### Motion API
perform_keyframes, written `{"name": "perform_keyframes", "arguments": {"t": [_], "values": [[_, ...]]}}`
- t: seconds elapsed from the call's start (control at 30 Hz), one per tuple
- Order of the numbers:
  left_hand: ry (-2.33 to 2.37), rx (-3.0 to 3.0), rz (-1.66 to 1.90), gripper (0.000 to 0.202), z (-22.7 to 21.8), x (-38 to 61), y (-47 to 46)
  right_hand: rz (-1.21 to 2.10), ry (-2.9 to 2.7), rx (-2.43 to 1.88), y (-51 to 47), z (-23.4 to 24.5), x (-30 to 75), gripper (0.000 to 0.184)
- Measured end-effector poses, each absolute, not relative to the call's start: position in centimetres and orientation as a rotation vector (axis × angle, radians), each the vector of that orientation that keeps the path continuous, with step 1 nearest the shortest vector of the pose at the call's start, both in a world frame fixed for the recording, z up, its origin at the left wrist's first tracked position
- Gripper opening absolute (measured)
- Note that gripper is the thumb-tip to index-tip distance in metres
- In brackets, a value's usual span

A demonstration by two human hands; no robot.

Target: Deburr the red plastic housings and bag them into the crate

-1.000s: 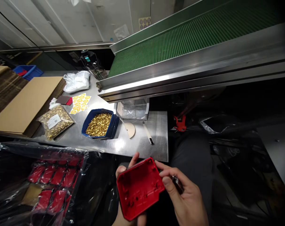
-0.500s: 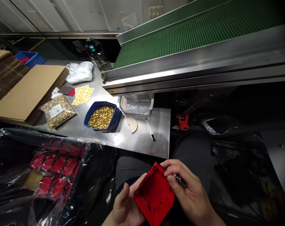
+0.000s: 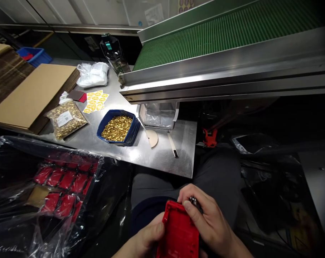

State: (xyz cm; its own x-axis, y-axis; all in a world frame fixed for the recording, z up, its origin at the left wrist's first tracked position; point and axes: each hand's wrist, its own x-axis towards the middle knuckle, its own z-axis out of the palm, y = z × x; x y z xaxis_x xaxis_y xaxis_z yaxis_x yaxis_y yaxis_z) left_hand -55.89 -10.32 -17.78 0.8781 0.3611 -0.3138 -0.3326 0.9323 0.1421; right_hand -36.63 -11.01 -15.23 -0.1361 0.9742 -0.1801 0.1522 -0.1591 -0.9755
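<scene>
A red plastic housing (image 3: 180,233) sits low in front of me, over my lap, held between both hands. My left hand (image 3: 146,238) grips its left side with the thumb pressed on the edge. My right hand (image 3: 205,222) closes on the housing's top right corner and also pinches a small dark metal tool (image 3: 195,202) between its fingers. A blue tray (image 3: 130,134) of small brass parts (image 3: 117,128) stands on the steel table (image 3: 162,157) beyond my hands.
A plastic-lined bin (image 3: 23,229) at the left holds several more red housings (image 3: 62,188). On the table lie a bag of brass parts (image 3: 66,120), yellow sticker sheets (image 3: 96,101), flat cardboard (image 3: 30,95), a white bag (image 3: 92,74) and a clear box (image 3: 158,115). A green conveyor (image 3: 227,32) runs above.
The red housing has come down and nearer to me and turned more upright. My left hand has closed on its side; my right hand has shifted to its top corner.
</scene>
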Motion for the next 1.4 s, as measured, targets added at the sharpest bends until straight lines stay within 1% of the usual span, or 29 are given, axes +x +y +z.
{"name": "perform_keyframes", "arguments": {"t": [0.1, 0.23, 0.33, 0.57, 0.7, 0.9, 1.07, 1.27, 1.4], "values": [[0.36, 0.14, 0.34, 0.085, -17.3, -55.8, -10.4, 1.36, -1.263, -1.426, -11.1, -15.8, -36.8, 0.02], [0.401, 0.208, 0.337, 0.093, -16.8, -55.6, -10.1, 1.397, -1.218, -1.397, -11.0, -15.9, -36.9, 0.02], [0.406, 0.248, 0.345, 0.092, -16.4, -55.5, -10.0, 1.439, -1.212, -1.374, -10.8, -15.8, -37.0, 0.021], [0.433, 0.216, 0.351, 0.086, -16.4, -56.0, -10.2, 1.413, -1.165, -1.417, -10.8, -15.8, -37.2, 0.024], [0.451, 0.237, 0.352, 0.088, -16.7, -56.4, -10.5, 1.453, -1.179, -1.387, -10.9, -15.8, -37.3, 0.025], [0.466, 0.212, 0.319, 0.089, -16.4, -56.4, -10.4, 1.347, -1.181, -1.434, -11.3, -16.3, -37.4, 0.022], [0.465, 0.211, 0.306, 0.092, -16.3, -56.5, -10.3, 1.412, -1.159, -1.362, -11.3, -16.2, -37.4, 0.024], [0.475, 0.186, 0.319, 0.085, -16.4, -56.6, -10.5, 1.341, -1.143, -1.46, -11.6, -16.4, -37.5, 0.024], [0.476, 0.186, 0.305, 0.093, -16.3, -56.5, -10.5, 1.414, -1.133, -1.348, -11.5, -16.3, -37.4, 0.024]]}}
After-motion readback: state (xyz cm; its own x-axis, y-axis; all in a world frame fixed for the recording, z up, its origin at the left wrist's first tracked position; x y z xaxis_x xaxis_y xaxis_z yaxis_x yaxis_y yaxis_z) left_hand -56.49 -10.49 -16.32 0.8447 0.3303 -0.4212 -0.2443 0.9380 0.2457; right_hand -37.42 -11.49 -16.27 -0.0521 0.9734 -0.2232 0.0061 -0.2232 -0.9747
